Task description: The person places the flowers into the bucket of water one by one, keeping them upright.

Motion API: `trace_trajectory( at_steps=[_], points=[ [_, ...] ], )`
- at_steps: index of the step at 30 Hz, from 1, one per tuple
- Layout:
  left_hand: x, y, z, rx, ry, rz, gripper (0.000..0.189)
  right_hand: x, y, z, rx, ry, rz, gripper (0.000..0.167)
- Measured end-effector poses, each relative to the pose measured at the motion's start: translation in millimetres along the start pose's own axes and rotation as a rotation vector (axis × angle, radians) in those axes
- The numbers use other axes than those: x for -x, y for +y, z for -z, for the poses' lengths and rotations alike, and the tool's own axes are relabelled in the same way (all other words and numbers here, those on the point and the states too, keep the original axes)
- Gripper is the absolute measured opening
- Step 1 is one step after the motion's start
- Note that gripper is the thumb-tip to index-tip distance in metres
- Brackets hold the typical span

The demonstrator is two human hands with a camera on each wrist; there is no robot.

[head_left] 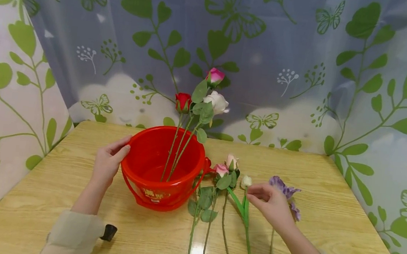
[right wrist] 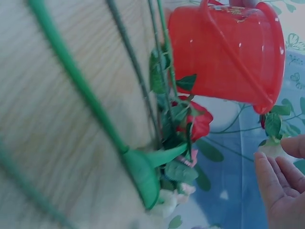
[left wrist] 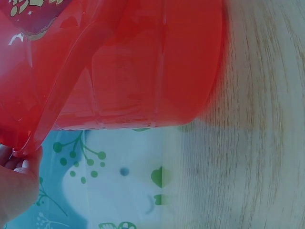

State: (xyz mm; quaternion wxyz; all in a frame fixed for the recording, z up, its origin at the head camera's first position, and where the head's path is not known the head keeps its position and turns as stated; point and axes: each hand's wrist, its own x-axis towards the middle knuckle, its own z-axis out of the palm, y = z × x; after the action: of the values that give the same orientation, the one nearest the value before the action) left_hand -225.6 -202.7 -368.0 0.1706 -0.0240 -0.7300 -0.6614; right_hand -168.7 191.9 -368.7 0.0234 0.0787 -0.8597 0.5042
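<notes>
My left hand (head_left: 107,162) grips the left rim of a red plastic bucket (head_left: 174,196), its thumb on the rim. Inside stand a red rose (head_left: 183,103), a white rose (head_left: 217,103) and a magenta-pink rose (head_left: 215,76), leaning right with their blooms above the rim. Over the table, my right hand (head_left: 271,203) is beside the bloom of a white tulip (head_left: 246,182) with a green stem. In the right wrist view its thumb and fingers (right wrist: 269,179) are apart, and the tulip's green leaf (right wrist: 143,179) lies away from them.
Between bucket and tulip lie a pink rose (head_left: 221,169), a pale peach rose (head_left: 232,161) and a red flower (head_left: 208,166), stems toward the near edge. A purple flower (head_left: 287,190) lies partly behind my right hand. Behind the wooden table (head_left: 134,239) hangs a patterned curtain (head_left: 260,67).
</notes>
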Motion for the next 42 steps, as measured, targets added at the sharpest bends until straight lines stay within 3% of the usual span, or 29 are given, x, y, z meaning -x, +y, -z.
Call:
trace_trajectory(
  at_steps=[12,34,42],
  points=[
    [0.4,0.1,0.8,0.011,0.013,0.01,0.037,15.9,30.3,15.3,0.019,0.016,-0.049,0.022],
    [-1.0,-2.1,1.7,0.001,-0.007,0.006,0.037,35.2,61.6,36.3,0.087,0.043,-0.196,0.025],
    [-0.9,-3.1,1.9,0.001,-0.01,0.001,0.04,36.7,69.7,41.7,0.113,-0.002,-0.224,0.026]
  ],
)
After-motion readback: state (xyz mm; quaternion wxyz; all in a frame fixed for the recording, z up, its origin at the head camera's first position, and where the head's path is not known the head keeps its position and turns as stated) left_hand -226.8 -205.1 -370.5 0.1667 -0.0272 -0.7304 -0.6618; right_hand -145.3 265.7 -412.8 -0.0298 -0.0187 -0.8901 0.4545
